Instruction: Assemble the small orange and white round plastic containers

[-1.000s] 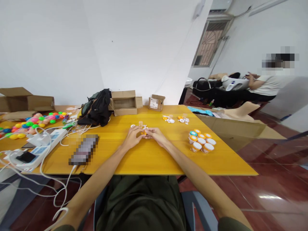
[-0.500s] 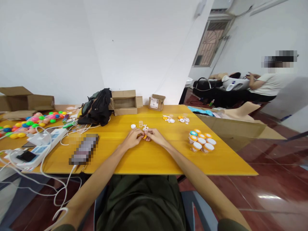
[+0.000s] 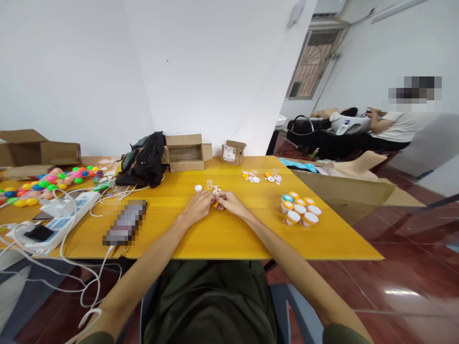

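Hands: we are pinching a small orange piece [image 3: 215, 204] between left hand [image 3: 198, 207] and right hand [image 3: 231, 203] fingertips.
Jars [image 3: 300, 209]: sitting near the desk [image 3: 233, 239]'s right edge.

The person wears dark green clothes [image 3: 211, 306] that cover the lap. The edge of a dark green short sleeve [image 3: 344, 334] shows on the right arm. Both arms are bare down to the left hand [image 3: 197, 208] and right hand [image 3: 231, 203].

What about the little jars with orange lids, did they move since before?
No. The jars stay put, just as near the yellow table's right edge.
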A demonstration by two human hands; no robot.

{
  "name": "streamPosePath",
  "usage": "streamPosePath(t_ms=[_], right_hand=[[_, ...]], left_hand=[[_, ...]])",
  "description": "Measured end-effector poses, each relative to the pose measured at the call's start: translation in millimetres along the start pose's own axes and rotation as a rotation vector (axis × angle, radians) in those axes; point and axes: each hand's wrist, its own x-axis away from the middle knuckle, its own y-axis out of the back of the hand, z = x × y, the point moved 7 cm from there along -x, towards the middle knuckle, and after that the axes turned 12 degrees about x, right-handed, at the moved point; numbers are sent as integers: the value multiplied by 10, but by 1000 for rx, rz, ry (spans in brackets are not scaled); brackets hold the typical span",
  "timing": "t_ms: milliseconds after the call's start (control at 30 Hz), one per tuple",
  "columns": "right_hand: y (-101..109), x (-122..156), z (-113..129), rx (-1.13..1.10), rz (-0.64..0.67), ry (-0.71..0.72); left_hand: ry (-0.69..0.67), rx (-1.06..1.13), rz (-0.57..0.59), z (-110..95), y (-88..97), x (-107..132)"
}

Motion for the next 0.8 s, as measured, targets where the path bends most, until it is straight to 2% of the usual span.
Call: streamPosePath(t_ms=[167, 333, 567, 800], right_hand=[[70, -15, -42, 39, -41, -57], [314, -12, -131, 166, -133, -109], [664, 28, -185, 456, -248, -25], [742, 13, -208, 588, -315, 17]], left_hand=[[35, 47, -43, 48, 11, -21], [172, 23, -170, 235, 107, -76], [241, -58, -136, 356, 29, -146], [227, -51, -138, 350, 27, -187]])
